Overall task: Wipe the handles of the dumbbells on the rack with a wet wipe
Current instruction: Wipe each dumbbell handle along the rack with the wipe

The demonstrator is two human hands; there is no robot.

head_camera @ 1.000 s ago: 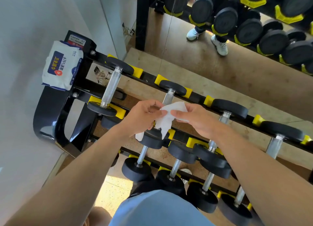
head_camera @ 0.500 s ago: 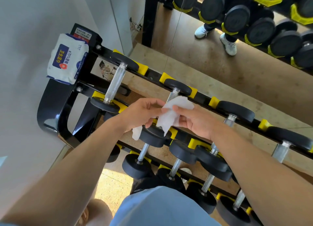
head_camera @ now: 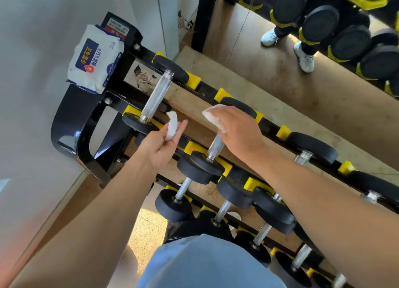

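A black rack with yellow cradles holds several black dumbbells with metal handles. My right hand grips the handle of the second dumbbell on the top row, with a white wet wipe wrapped under its fingers. My left hand pinches a second, folded wet wipe just right of the near end of the first dumbbell's handle, not touching it.
A pack of wet wipes lies on the rack's left end. A grey wall is close on the left. A mirror behind the rack reflects dumbbells and white shoes. More dumbbells fill the lower rows near my body.
Both hands held one wipe together above the second dumbbell; now they are apart, each with a wipe. The right hand dropped onto the second handle, the left moved toward the first dumbbell.
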